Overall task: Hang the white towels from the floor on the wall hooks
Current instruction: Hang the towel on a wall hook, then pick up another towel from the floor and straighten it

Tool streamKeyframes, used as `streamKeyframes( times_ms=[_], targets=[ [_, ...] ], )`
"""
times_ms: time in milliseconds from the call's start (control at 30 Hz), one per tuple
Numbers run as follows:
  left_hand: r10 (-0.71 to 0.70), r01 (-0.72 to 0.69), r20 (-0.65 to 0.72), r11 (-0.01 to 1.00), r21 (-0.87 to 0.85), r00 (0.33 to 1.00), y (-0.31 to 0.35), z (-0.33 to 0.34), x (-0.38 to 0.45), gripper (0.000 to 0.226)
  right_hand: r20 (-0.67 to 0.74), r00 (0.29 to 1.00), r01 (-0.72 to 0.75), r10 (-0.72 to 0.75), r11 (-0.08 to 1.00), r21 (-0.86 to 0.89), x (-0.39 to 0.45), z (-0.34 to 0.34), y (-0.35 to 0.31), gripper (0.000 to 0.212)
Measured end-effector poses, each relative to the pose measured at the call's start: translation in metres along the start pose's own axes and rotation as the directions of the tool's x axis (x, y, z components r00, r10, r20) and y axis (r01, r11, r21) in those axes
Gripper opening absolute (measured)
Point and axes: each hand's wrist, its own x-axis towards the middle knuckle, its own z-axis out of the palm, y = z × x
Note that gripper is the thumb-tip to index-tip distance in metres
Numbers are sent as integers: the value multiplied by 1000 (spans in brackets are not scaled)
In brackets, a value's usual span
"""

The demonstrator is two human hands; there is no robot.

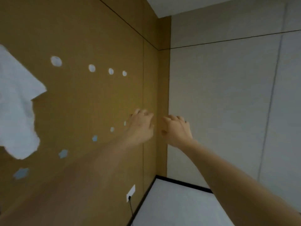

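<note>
Both hands are up in front of the brown wall (78, 98) near the corner, and both look empty. Left hand (140, 126) has its fingers loosely curled, nothing pinched; right hand (176, 129) is the same, knuckles toward the camera, holding nothing that shows. One white towel (17, 101) hangs at the far left edge against the brown wall, well apart from the hands.

Two rows of pale wall hooks (91, 68) run across the wall — upper row round, lower row (63, 153) slanting down to the left.

Judgement: the step in hand is between towels, so the next one has to come off the floor. To do it well, take the towel by one edge or corner, bunch it a little, and drape it over a free hook with cloth on both sides so it will not slide off.

Hard to make out:
- the hook holding the hung towel is hidden or out of frame
- no towels on the visible floor (175, 207) patch — the rest is cut off
- motion blur softens hands and hooks; hook shape unclear
- wall socket (130, 192) with a dark cable low down, irrelevant
</note>
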Motion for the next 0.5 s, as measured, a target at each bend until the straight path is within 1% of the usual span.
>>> streamKeyframes(
  times_ms=[133,233,367,433,500],
  targets=[
    [110,-91,110,983,-161,988,141,56,5,51,57,979,-190,196,977,-92,-88,-21,133,62],
    [238,-189,187,950,-249,953,258,93,-3,55,74,933,-339,351,930,-145,-168,-42,229,62],
    [394,-290,253,885,-363,884,407,132,-32,54,112,821,-532,560,821,-207,-282,-72,337,62],
    [468,-341,260,844,-413,844,469,147,-47,54,108,763,-603,638,762,-235,-332,-86,377,62],
    [541,-376,280,796,-474,793,535,161,-66,53,98,686,-678,721,683,-271,-384,-102,415,61]
  ],
)
